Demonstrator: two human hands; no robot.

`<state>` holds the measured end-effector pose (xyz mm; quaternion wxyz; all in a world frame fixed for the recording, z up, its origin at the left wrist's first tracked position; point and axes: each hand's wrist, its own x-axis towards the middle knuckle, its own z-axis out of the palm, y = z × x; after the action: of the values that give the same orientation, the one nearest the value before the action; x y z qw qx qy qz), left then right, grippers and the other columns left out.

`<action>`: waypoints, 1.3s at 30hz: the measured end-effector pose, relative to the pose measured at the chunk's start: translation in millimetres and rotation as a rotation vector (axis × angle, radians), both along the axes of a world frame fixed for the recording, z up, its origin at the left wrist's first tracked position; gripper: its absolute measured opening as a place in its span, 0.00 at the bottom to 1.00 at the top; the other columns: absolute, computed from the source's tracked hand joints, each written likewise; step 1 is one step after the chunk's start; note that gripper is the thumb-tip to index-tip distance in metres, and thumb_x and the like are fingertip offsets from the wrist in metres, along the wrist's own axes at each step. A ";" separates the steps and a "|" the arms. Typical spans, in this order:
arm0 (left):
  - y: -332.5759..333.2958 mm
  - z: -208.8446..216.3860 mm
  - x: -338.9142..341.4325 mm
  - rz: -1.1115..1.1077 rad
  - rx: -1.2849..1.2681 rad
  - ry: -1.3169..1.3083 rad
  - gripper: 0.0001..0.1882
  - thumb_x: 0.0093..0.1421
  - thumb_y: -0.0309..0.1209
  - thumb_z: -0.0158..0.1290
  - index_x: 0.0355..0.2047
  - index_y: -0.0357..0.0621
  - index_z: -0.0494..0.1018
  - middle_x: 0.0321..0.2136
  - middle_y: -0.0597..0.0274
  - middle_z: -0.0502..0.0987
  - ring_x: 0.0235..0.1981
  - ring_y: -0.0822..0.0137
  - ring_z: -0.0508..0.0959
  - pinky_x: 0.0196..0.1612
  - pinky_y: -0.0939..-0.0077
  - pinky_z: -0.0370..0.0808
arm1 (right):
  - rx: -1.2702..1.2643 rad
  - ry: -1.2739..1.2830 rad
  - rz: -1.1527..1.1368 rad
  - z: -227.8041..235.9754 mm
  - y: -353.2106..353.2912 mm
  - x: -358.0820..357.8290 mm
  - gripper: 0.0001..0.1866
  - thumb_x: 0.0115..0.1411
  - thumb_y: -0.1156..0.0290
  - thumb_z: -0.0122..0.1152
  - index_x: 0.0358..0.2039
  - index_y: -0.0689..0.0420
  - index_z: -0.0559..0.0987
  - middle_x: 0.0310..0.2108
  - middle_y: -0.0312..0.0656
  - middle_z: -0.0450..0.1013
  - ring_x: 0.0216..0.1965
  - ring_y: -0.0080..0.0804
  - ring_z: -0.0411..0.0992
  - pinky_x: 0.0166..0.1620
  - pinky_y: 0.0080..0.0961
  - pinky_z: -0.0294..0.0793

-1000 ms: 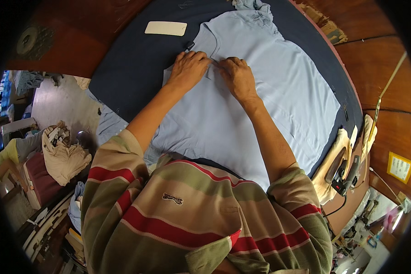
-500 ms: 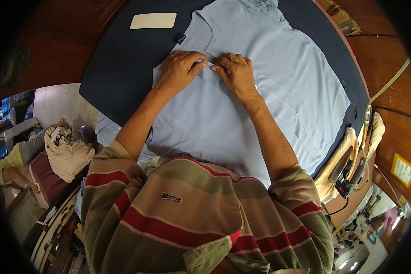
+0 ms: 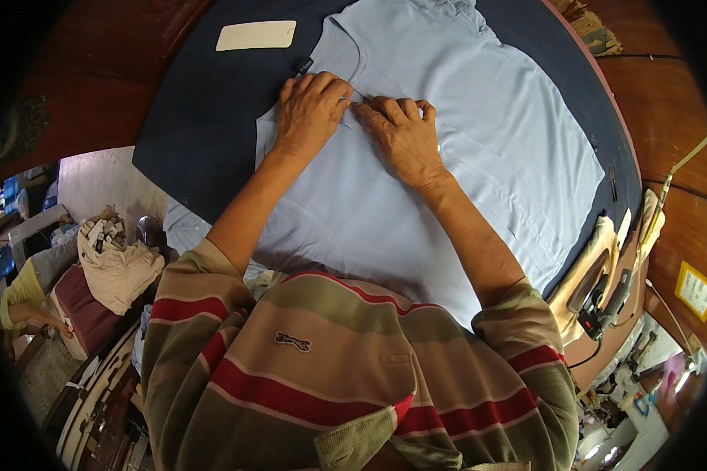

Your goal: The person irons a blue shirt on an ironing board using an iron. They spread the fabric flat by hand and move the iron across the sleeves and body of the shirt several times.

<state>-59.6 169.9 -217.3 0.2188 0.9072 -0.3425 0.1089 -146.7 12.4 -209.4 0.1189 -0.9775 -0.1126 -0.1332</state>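
Observation:
A light blue shirt (image 3: pixel 479 157) lies spread over a dark ironing table (image 3: pixel 196 118), its curved neck opening at the top. My left hand (image 3: pixel 310 118), fingers bent, grips the cloth just below the neckline. Close beside it, my right hand (image 3: pixel 404 137) has thumb and fingers drawn in on the same cloth. A small gap lies between the two sets of fingertips. At the neck edge, above my left hand, sits a small dark label (image 3: pixel 302 66).
A pale card (image 3: pixel 256 35) lies on the table at the upper left. To the right, an iron (image 3: pixel 597 302) rests by beige cloth, its cord trailing. Piled beige garments (image 3: pixel 122 263) and another person's arm (image 3: pixel 35 314) are at the left.
The raised pinch of cloth between my hands has gone down. My left hand has shifted slightly up, its fingers now over the cloth; my right hand has lowered a little.

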 end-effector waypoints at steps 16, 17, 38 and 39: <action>-9.4 0.4 -31.1 0.188 0.045 -0.001 0.11 0.55 0.39 0.55 0.37 0.52 0.77 0.34 0.71 0.74 0.39 0.68 0.73 0.46 0.66 0.59 | 0.364 -0.036 -0.297 24.0 -80.1 -67.9 0.18 0.55 0.72 0.54 0.49 0.55 0.73 0.51 0.43 0.67 0.52 0.40 0.63 0.58 0.40 0.54; -9.1 0.0 -32.0 0.193 0.043 -0.011 0.11 0.54 0.39 0.55 0.37 0.52 0.77 0.34 0.71 0.74 0.39 0.68 0.73 0.46 0.65 0.59 | 0.364 -0.107 -0.525 10.3 -111.7 -96.4 0.19 0.57 0.71 0.53 0.50 0.57 0.72 0.53 0.46 0.66 0.55 0.43 0.62 0.58 0.37 0.55; -3.1 -4.0 -44.6 -0.020 0.068 -0.030 0.15 0.57 0.40 0.51 0.44 0.53 0.74 0.46 0.69 0.74 0.46 0.69 0.73 0.52 0.58 0.58 | -0.197 0.290 -1.131 -24.2 -258.9 -286.6 0.30 0.63 0.45 0.36 0.64 0.39 0.55 0.65 0.48 0.48 0.65 0.49 0.46 0.62 0.49 0.44; -0.3 -3.5 -51.1 -0.033 0.110 -0.033 0.17 0.58 0.40 0.50 0.47 0.53 0.72 0.49 0.68 0.72 0.49 0.68 0.72 0.53 0.57 0.57 | -0.197 0.287 -1.130 -25.0 -259.0 -288.0 0.30 0.63 0.45 0.36 0.64 0.39 0.55 0.65 0.48 0.48 0.65 0.49 0.46 0.62 0.49 0.44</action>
<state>-110.7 169.6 -220.8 0.1648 0.9101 -0.3665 0.1012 -434.7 -246.6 -234.3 -0.0478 -0.9006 0.4309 -0.0312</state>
